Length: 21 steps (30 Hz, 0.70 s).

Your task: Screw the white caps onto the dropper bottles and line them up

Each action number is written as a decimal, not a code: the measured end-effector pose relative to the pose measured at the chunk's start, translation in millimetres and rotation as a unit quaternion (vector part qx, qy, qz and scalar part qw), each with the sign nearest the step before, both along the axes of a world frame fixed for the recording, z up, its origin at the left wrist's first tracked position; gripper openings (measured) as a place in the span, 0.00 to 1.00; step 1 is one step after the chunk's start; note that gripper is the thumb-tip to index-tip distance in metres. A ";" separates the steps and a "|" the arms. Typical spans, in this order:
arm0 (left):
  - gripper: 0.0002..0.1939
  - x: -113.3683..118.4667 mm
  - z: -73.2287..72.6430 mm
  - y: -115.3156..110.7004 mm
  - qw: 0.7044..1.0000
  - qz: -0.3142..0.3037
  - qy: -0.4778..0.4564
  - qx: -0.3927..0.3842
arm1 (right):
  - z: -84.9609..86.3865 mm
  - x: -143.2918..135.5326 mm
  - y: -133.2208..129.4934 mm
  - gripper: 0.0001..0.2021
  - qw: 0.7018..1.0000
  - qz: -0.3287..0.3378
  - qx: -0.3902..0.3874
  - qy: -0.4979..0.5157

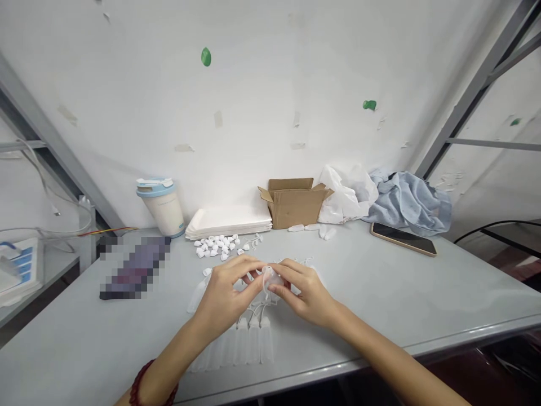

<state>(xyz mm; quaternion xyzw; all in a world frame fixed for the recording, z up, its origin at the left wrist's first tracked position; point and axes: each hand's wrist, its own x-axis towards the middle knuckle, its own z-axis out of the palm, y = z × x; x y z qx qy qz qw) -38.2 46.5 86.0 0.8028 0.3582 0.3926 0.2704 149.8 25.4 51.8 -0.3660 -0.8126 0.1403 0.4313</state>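
Both hands meet above the middle of the grey table. My right hand (pixel 306 293) is closed round a small translucent bottle (pixel 275 278), its thumb and fingers pressing on the side. The fingers of my left hand (pixel 230 285) pinch at the end of the same bottle, where a thin white loop shows. Below the hands, several translucent bottles (pixel 240 344) lie side by side, some with thin white tubes at their tops. Beyond my left hand is a pile of small white caps (pixel 215 246). More clear pieces are partly hidden behind the hands.
Along the wall are a cup (pixel 163 211), stacked white sheets (pixel 230 220), an open cardboard box (pixel 296 207), a white plastic bag (pixel 346 194) and blue cloth (pixel 412 203). A phone (pixel 403 239) lies at the right, and a pixelated item (pixel 137 268) at the left.
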 end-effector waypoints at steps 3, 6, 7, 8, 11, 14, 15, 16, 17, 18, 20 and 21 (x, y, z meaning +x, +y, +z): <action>0.10 1.1 -2.4 1.9 1.000 -0.007 0.005 -0.007 | -2.1 -1.1 -0.1 0.13 1.000 -0.001 0.010 0.003; 0.11 -0.2 -2.6 3.5 0.999 -0.021 0.012 -0.034 | -6.5 -1.9 0.4 0.16 0.999 -0.016 0.029 0.017; 0.12 -1.1 -1.9 4.1 0.998 -0.026 0.016 -0.047 | -7.8 -2.1 0.3 0.18 0.999 -0.020 0.033 0.023; 0.12 -2.0 -0.7 4.8 0.998 -0.030 0.020 -0.061 | -8.8 -2.5 -0.1 0.20 0.999 -0.022 0.034 0.028; 0.13 -4.9 4.9 6.9 0.993 -0.044 0.035 -0.102 | -7.9 -3.8 -3.3 0.21 0.999 -0.005 0.015 0.036; 0.14 -8.2 11.5 6.3 0.990 -0.061 0.065 -0.108 | -2.0 -4.9 -6.4 0.17 0.991 0.022 -0.094 0.093; 0.14 -9.4 13.1 5.0 0.991 -0.061 0.075 -0.096 | 0.2 -4.9 -6.6 0.17 0.978 0.046 -0.156 0.134; 0.13 -10.5 13.9 3.1 0.993 -0.054 0.079 -0.074 | 2.3 -4.8 -6.2 0.17 0.955 0.082 -0.224 0.177; 0.11 -11.4 13.9 0.8 0.995 -0.041 0.078 -0.041 | 4.2 -4.4 -5.3 0.18 0.925 0.124 -0.287 0.217; 0.09 -12.0 13.0 -1.8 0.997 -0.026 0.071 0.002 | 5.8 -3.8 -4.1 0.18 0.890 0.170 -0.339 0.252; 0.06 -12.2 9.3 -7.1 0.993 -0.002 0.054 0.103 | 8.1 -2.2 -1.4 0.19 0.830 0.241 -0.402 0.303; 0.08 -11.7 7.0 -9.3 0.988 0.000 0.053 0.147 | 8.7 -1.4 -0.3 0.18 0.808 0.258 -0.420 0.322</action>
